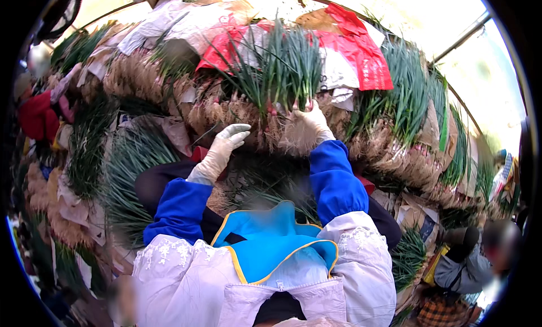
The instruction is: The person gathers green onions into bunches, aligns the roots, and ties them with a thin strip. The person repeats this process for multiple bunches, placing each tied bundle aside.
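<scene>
My right hand [312, 123], in a pale glove, grips a small bunch of spring onions [305, 83] at their pinkish bulbs. Their green leaves point up and away from me, while a tan tuft of roots [296, 134] hangs beside the palm. More spring onions [271, 73] stand packed just left of that bunch. My left hand [224, 147], gloved too, is raised short of the root row with its fingers apart and nothing in it. A red and white plastic sack [355, 56] lies over the plants behind the right hand.
A long bank of spring onions [398, 90] with roots facing me curves across the front, partly under paper sacks [199, 22]. A leafy heap [131, 170] lies by my left knee. People sit at the left [40, 115] and lower right [465, 263].
</scene>
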`<state>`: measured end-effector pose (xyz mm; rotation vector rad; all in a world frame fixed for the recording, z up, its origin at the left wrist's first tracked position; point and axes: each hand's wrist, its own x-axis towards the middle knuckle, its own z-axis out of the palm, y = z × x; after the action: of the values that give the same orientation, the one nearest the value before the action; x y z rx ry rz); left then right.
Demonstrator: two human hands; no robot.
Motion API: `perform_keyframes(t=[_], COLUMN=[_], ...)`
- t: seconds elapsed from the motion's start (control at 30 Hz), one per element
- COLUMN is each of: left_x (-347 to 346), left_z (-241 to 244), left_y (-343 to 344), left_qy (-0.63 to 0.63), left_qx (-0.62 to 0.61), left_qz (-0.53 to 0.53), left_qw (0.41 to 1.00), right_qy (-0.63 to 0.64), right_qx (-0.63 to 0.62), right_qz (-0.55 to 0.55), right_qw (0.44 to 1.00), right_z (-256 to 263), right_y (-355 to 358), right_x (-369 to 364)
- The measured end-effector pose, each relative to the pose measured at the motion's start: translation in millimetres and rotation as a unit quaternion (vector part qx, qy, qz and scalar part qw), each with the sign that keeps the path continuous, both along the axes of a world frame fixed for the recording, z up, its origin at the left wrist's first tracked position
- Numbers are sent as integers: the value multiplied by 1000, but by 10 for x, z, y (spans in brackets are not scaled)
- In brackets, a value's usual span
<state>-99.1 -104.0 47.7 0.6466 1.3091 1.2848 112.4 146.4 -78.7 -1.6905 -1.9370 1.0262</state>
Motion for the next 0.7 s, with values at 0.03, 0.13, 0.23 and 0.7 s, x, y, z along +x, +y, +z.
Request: perform_keyframes(t=[0.03, 0.13, 0.23, 0.7], left_x=[126, -31, -8, 91], left_z=[-7, 58, 110, -47], left_y=[186, -77, -93, -43], left_qy=[-23, -17, -12, -66], left_qx=[14, -18, -15, -50], left_qz=[-50, 7, 4, -19], left_qw=[998, 1000, 1000, 996], right_qy=[196, 294, -62, -202], right_qx=[19, -94, 406, 205], right_qz=[12, -62, -46, 106], right_qw=[980, 949, 911, 952], right_z=[-579, 804, 1993, 1507], right_y=[425, 181, -123, -171], right_x=[387, -134, -31, 903])
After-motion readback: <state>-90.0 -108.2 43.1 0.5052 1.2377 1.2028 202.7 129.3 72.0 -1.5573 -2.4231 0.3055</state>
